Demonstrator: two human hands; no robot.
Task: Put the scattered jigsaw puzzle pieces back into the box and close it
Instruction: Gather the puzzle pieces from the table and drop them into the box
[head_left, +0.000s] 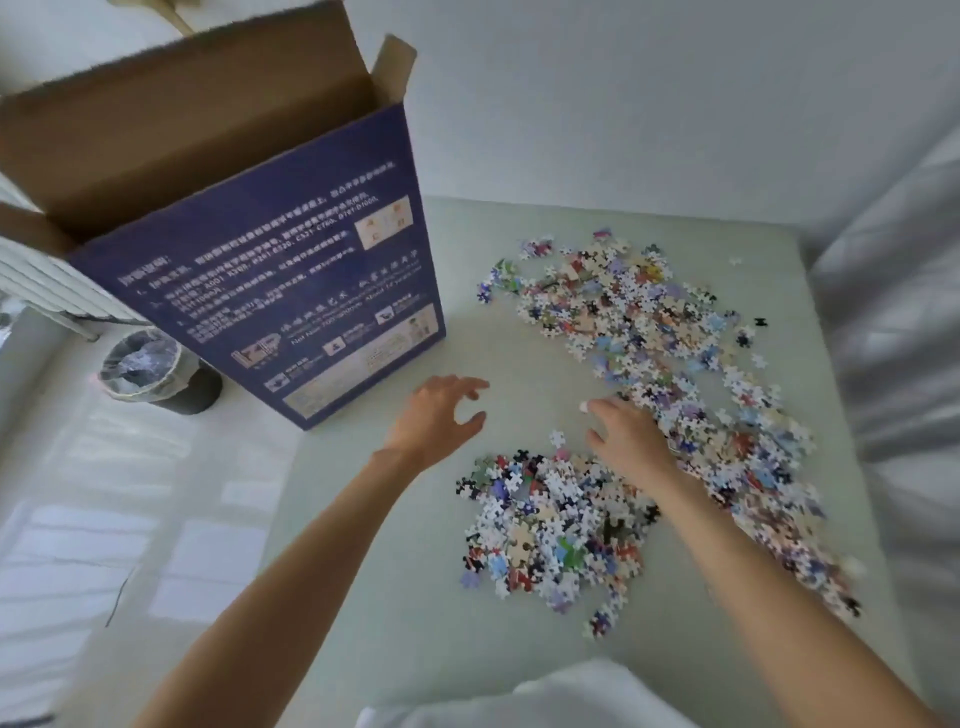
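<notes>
A tall dark blue puzzle box (270, 270) stands upright at the table's left edge, its brown top flaps open. Jigsaw pieces lie scattered in a long band (649, 332) across the right of the pale green table (395, 597), and a smaller heap (550, 525) lies in front of me. My left hand (441, 415) hovers above the table just right of the box's lower corner, fingers loosely curled, holding nothing. My right hand (628, 436) rests palm down with fingers spread at the inner edge of the long band, between the band and the smaller heap.
A bin lined with a plastic bag (150, 374) stands on the white floor left of the table, beside a white radiator (47, 280). A pale curtain (893, 338) hangs along the right. A white wall runs behind the table.
</notes>
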